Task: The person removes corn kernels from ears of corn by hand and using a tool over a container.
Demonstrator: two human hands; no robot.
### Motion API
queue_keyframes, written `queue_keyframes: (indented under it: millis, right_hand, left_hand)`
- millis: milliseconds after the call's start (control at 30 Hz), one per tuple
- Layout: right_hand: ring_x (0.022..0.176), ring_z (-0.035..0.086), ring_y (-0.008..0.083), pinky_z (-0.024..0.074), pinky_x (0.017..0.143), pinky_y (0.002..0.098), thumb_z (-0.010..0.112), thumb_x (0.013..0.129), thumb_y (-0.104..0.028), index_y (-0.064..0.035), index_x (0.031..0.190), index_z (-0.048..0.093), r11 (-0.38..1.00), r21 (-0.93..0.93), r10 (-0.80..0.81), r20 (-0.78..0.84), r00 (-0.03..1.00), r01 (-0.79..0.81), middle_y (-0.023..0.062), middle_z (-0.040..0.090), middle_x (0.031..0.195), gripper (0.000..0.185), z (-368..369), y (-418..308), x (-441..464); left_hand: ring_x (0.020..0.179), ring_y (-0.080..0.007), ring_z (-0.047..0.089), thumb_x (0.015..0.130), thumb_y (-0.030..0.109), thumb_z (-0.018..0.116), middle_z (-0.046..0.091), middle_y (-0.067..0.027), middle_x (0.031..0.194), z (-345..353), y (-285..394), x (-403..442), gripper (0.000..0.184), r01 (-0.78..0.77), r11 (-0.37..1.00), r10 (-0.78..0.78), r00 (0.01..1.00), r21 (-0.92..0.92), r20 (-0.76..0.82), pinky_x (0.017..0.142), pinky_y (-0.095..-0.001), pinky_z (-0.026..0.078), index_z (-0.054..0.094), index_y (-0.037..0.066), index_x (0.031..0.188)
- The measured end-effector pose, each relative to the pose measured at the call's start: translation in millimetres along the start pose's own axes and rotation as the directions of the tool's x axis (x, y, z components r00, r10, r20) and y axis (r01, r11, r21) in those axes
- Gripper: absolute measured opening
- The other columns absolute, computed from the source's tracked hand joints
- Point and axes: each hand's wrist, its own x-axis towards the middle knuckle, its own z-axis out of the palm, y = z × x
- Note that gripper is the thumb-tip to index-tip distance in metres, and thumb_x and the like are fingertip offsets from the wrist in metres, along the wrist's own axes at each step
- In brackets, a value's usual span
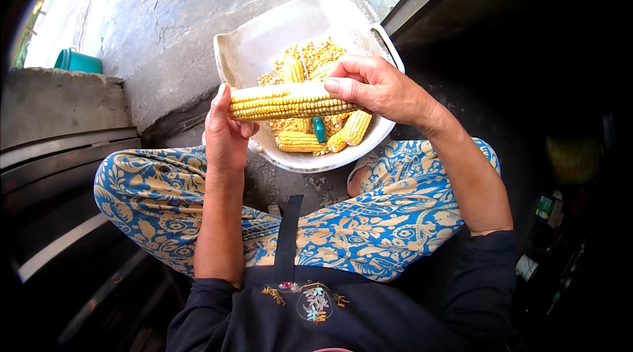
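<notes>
A yellow ear of corn [283,103] lies level across the air above a white basin [241,65]. My left hand [225,124] is closed around its left end, thumb upright at the tip. At the other end, my right hand [376,88] grips with the thumb pressed on the kernels; its fingertips are partly hidden behind the cob. Below, the basin holds loose kernels [323,53] and several more ears of corn [300,141]. Among them stands a tool with a green handle [319,129], partly hidden by the held ear.
The basin stands on a grey concrete floor [184,42] between my bent legs in patterned trousers [356,233]. A teal bucket [78,60] is at the upper left, by a low concrete wall [66,105]. Dark clutter, including a small box [548,209], lies at the right.
</notes>
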Motion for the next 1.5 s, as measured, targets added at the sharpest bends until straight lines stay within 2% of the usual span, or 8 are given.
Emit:
queue_keyframes:
  millis: [333,433,500,867,967,1033,1167,1500]
  right_hand:
    - [0.065,0.055,0.0088,0.0464,0.061,0.0258,0.05,0.092,-0.041,0.0004,0.086,0.063,0.989,0.132,-0.055,-0.065,0.996,0.063,0.003,0.057,0.066,0.044,1,11,7]
    - [0.066,0.058,0.0128,0.0479,0.062,0.0279,0.053,0.088,-0.049,0.0005,0.09,0.063,0.996,-0.027,0.087,0.057,0.995,-0.086,0.0059,0.059,0.068,0.051,3,1,4]
    - [0.068,0.059,0.0175,0.0486,0.064,0.0311,0.056,0.085,-0.053,0.0001,0.091,0.064,0.958,-0.279,-0.068,0.004,0.998,0.067,0.0098,0.061,0.07,0.054,13,5,3]
    - [0.064,0.057,0.0165,0.0461,0.061,0.0303,0.047,0.092,-0.047,-0.0015,0.08,0.065,0.987,-0.095,-0.138,-0.067,0.988,0.131,0.0106,0.06,0.065,0.05,12,23,9]
    - [0.066,0.058,0.0165,0.046,0.061,0.0299,0.05,0.089,-0.051,-0.0013,0.083,0.065,0.997,0.061,0.048,0.011,0.999,-0.049,0.0109,0.061,0.067,0.053,12,7,5]
    - [0.067,0.059,0.0172,0.0465,0.061,0.0303,0.054,0.084,-0.057,-0.0004,0.086,0.065,0.977,-0.207,0.062,0.064,0.996,-0.047,0.0114,0.062,0.07,0.057,14,1,5]
    - [0.068,0.061,0.0196,0.0468,0.06,0.0322,0.055,0.081,-0.06,-0.0002,0.087,0.065,0.977,-0.206,0.078,0.106,0.991,-0.055,0.0121,0.062,0.071,0.061,22,11,10]
    - [0.064,0.058,0.0204,0.0466,0.062,0.0324,0.047,0.094,-0.039,0.0003,0.082,0.061,0.931,-0.36,-0.05,0.04,0.998,0.061,0.0132,0.059,0.066,0.043,29,5,6]
  left_hand:
    - [0.045,-0.006,0.042,0.093,0.033,0.05,0.055,0.0,0.065,14,7,-6,0.025,-0.114,0.989,0.119,0.992,0.097,-0.046,0.044,-0.0211,0.032,0.053,0.009,0.085]
    - [0.047,-0.0061,0.042,0.093,0.032,0.051,0.054,-0.0002,0.066,15,6,-6,0.025,-0.122,0.982,0.13,0.99,0.141,-0.051,0.044,-0.0206,0.033,0.053,0.009,0.085]
    - [0.048,-0.0061,0.043,0.092,0.033,0.052,0.054,-0.0006,0.066,15,4,-7,0.025,-0.117,0.976,0.124,0.992,0.186,-0.028,0.044,-0.0196,0.034,0.053,0.008,0.087]
    - [0.057,-0.0062,0.05,0.09,0.03,0.055,0.056,-0.0018,0.076,17,7,-10,0.025,-0.162,0.96,0.17,0.985,0.227,-0.018,0.046,-0.0192,0.041,0.053,0.006,0.095]
    - [0.061,-0.0069,0.055,0.089,0.029,0.057,0.058,-0.002,0.077,18,5,-12,0.025,-0.165,0.958,0.161,0.986,0.237,0.034,0.048,-0.0199,0.046,0.052,0.006,0.099]
    - [0.063,-0.0071,0.056,0.089,0.028,0.058,0.058,-0.0018,0.077,22,2,-15,0.025,-0.168,0.952,0.16,0.986,0.255,0.054,0.049,-0.0204,0.046,0.052,0.007,0.1]
    - [0.068,-0.0086,0.058,0.09,0.025,0.054,0.059,-0.0037,0.083,23,-3,-19,0.022,-0.159,0.938,0.128,0.985,0.308,0.118,0.053,-0.0213,0.048,0.05,0.007,0.102]
    - [0.068,-0.0089,0.058,0.092,0.026,0.052,0.059,-0.004,0.084,20,-6,-15,0.021,-0.127,0.937,0.107,0.991,0.325,0.079,0.052,-0.0211,0.048,0.049,0.008,0.102]
